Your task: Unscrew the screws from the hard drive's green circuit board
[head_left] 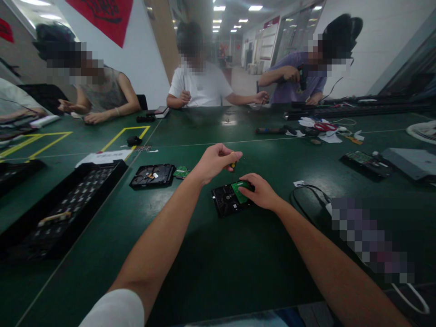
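A hard drive (225, 202) lies on the green table with its circuit board (240, 193) facing up. My left hand (220, 161) is closed around the short yellow-and-black handle of a screwdriver (233, 166), held upright above the drive's far edge. The thin shaft points down toward the board; whether its tip touches a screw is too small to tell. With thumb and fingers, my right hand (260, 190) grips the drive at its right end, covering part of the board. Left of my left hand lie another hard drive (152, 175) and a loose green circuit board (181, 171).
A long black tray (112, 179) stands at left. At right are another drive (366, 164), a grey metal box (410, 161) and a black cable (306, 187). Wires and paper scraps (329, 129) lie farther back. Several people sit across the table.
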A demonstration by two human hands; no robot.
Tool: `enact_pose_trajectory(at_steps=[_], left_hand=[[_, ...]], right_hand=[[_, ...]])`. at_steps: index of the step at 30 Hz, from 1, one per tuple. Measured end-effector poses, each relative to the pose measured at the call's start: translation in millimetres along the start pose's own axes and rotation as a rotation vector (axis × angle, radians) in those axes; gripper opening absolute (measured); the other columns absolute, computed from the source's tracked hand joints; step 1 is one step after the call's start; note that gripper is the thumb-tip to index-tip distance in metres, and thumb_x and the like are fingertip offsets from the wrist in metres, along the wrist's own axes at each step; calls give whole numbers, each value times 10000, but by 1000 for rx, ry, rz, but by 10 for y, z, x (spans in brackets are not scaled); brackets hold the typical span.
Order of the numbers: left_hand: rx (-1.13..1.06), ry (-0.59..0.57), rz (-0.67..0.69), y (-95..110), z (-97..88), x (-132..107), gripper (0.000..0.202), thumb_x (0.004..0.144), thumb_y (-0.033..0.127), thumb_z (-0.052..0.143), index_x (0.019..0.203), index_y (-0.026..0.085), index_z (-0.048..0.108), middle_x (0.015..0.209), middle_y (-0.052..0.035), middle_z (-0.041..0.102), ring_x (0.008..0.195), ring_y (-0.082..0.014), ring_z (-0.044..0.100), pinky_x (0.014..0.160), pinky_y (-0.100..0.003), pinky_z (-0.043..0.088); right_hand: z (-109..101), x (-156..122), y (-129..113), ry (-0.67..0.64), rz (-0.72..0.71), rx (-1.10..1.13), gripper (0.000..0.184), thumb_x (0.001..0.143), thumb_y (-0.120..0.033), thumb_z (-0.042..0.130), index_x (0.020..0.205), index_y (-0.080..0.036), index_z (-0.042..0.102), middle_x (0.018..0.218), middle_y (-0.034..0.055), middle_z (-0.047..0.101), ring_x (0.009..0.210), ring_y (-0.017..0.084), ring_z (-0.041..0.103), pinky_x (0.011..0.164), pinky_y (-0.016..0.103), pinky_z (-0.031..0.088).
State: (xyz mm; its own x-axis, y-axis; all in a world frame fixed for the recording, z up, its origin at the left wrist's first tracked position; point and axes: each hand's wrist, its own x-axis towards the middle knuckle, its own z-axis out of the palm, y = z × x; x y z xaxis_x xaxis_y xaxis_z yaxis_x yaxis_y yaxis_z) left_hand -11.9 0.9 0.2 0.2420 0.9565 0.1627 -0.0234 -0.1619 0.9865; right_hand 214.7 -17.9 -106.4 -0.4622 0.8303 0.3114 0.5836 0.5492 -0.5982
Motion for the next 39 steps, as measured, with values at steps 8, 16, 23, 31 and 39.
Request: enact_pose_trajectory(at_steps=[8,16,23,31,39], left_hand=[[-41,-102,58,-3,31,-11,347,887,411,824,983,155,612,894,-67,732,831,-152,710,639,-227,572],[-82,-184,28,-14,-6,10,320,959,471,714,1016,156,728,962,-79,712,899,-161,692,686,-238,593],[-44,-64,21,13,-3,1,293,903,409,791,916,154,649,898,-66,695,813,-155,669,636,-256,595],[168,26,93,-14,-19,2,370,851,449,854,828,179,602,767,-16,627,661,-110,586,551,-216,503],[106,-124,132,30,-39,-9,277,922,436,763,983,174,702,820,-22,633,734,-125,602,605,-218,556]], right_hand=[[-7,6,-34,17,-2,-4,300,967,-346,702,1248,-241,684,1235,107,685,1136,279,643,982,474,531],[3,7,-32,13,0,-2,312,967,-353,702,1249,-221,689,1228,114,688,1123,277,649,982,466,527],[-11,-2,-29,5,2,-8,304,978,-361,694,1253,-230,684,1257,114,677,1147,280,642,957,459,538],[-3,-2,-2,5,3,5,307,976,-363,703,1259,-245,693,1267,114,679,1176,282,635,987,479,529],[-4,-1,-18,-4,8,-14,325,986,-376,690,1278,-233,680,1287,115,675,1173,280,639,977,470,534]])
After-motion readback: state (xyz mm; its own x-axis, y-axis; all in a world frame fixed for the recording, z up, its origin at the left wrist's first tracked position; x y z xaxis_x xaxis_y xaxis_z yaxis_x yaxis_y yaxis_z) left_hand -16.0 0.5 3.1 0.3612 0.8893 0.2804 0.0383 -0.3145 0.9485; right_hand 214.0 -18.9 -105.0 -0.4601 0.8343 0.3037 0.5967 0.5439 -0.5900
